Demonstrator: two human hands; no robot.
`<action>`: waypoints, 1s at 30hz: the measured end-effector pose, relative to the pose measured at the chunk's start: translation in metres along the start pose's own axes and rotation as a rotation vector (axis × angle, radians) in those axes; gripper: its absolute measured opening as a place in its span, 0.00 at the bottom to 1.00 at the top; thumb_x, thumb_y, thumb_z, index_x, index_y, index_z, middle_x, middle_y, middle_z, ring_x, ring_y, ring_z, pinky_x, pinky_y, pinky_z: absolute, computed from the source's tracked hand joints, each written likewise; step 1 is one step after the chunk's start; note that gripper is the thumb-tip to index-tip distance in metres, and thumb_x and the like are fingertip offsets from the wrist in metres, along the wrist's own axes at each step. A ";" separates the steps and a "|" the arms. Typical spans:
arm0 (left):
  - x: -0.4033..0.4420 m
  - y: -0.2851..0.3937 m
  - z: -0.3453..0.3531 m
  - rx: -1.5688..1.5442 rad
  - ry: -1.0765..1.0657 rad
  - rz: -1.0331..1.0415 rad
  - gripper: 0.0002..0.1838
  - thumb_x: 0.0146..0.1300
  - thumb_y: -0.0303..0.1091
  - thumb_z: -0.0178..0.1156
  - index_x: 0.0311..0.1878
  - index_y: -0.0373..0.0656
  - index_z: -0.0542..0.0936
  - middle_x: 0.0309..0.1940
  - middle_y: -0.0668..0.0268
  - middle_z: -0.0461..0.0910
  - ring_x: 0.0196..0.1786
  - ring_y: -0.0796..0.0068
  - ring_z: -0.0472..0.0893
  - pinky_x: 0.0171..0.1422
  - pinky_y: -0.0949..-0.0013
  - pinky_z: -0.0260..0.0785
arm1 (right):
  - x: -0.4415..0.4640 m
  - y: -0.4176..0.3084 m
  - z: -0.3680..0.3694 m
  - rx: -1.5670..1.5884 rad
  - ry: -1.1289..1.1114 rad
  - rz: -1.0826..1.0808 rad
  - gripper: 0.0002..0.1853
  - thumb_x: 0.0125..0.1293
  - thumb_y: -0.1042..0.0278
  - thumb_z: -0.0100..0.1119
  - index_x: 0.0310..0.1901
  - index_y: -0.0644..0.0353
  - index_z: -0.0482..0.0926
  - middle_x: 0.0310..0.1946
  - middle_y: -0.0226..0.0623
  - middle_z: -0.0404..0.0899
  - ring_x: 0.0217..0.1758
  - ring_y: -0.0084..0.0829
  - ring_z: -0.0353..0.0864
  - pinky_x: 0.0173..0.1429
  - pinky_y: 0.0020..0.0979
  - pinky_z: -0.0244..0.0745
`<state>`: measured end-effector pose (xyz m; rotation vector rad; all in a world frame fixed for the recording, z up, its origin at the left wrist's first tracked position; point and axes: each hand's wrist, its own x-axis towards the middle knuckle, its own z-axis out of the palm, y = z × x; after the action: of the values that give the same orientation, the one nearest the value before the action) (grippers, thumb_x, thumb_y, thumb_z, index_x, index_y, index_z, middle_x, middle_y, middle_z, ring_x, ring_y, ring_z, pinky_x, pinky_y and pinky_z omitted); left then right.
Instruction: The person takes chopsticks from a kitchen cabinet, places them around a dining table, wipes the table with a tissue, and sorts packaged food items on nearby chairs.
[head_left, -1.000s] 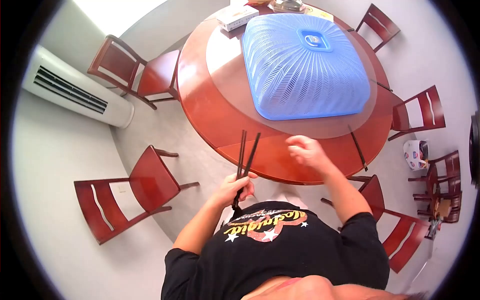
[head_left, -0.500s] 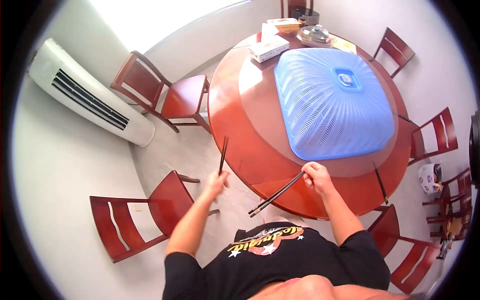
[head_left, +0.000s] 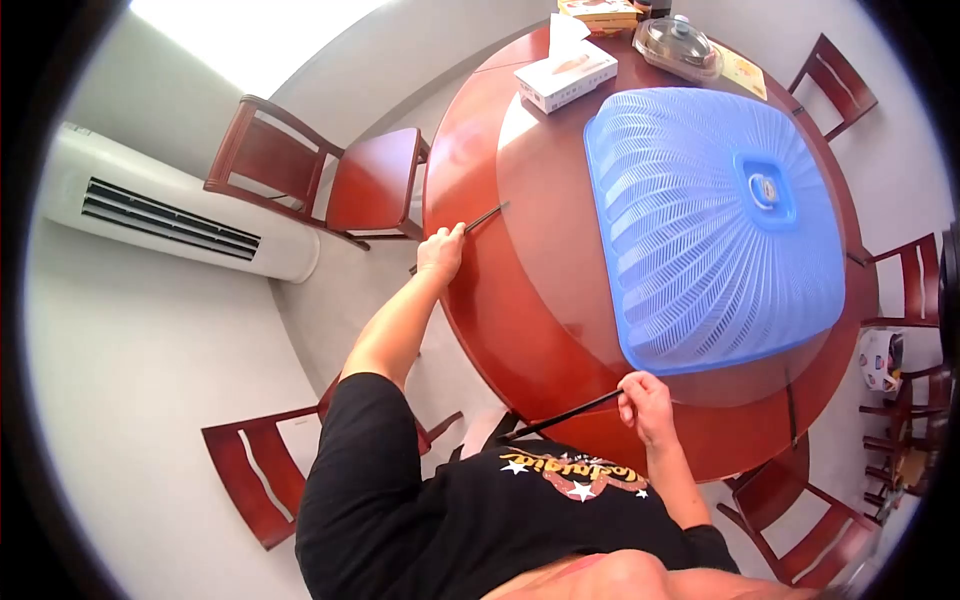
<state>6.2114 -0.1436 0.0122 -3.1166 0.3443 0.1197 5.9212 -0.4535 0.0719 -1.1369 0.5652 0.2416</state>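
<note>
My left hand is closed on dark chopsticks at the left edge of the round red-brown table; their far tips reach over the tabletop. Near the table's front edge, my right hand pinches the end of more dark chopsticks, which slant down to the left above my shirt. A large blue mesh cover sits on the table just beyond my right hand. Another dark pair of chopsticks lies at the table's right front.
A tissue box, a glass-lidded dish and some boxes stand at the table's back. Red-brown chairs surround it. A white air conditioner stands at the left wall.
My left hand has moved forward to the table's left edge with its chopsticks. My right hand still holds its chopsticks near the front edge. The camera view has shifted.
</note>
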 end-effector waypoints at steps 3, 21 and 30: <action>0.043 -0.008 0.017 0.068 0.071 0.134 0.19 0.59 0.31 0.46 0.55 0.53 0.68 0.35 0.61 0.73 0.38 0.61 0.76 0.38 0.62 0.71 | -0.001 -0.006 0.007 0.018 0.040 -0.008 0.06 0.61 0.70 0.52 0.29 0.61 0.73 0.17 0.29 0.71 0.12 0.17 0.65 0.13 0.17 0.58; 0.120 -0.042 0.025 -0.040 0.287 0.618 0.14 0.52 0.36 0.56 0.43 0.46 0.72 0.37 0.65 0.70 0.44 0.64 0.70 0.41 0.63 0.65 | -0.059 0.014 0.061 0.095 0.598 -0.218 0.06 0.62 0.67 0.51 0.31 0.59 0.71 0.15 0.28 0.69 0.11 0.17 0.64 0.11 0.18 0.56; 0.106 -0.036 0.016 -0.238 0.406 0.651 0.07 0.52 0.35 0.54 0.34 0.45 0.73 0.36 0.64 0.71 0.42 0.63 0.71 0.40 0.61 0.66 | -0.100 -0.002 0.076 -0.127 0.725 -0.131 0.07 0.61 0.68 0.52 0.29 0.60 0.72 0.15 0.27 0.70 0.10 0.16 0.63 0.10 0.17 0.52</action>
<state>6.3211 -0.1312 -0.0117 -3.0826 1.4301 -0.5141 5.8619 -0.3754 0.1505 -1.3762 1.1179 -0.2700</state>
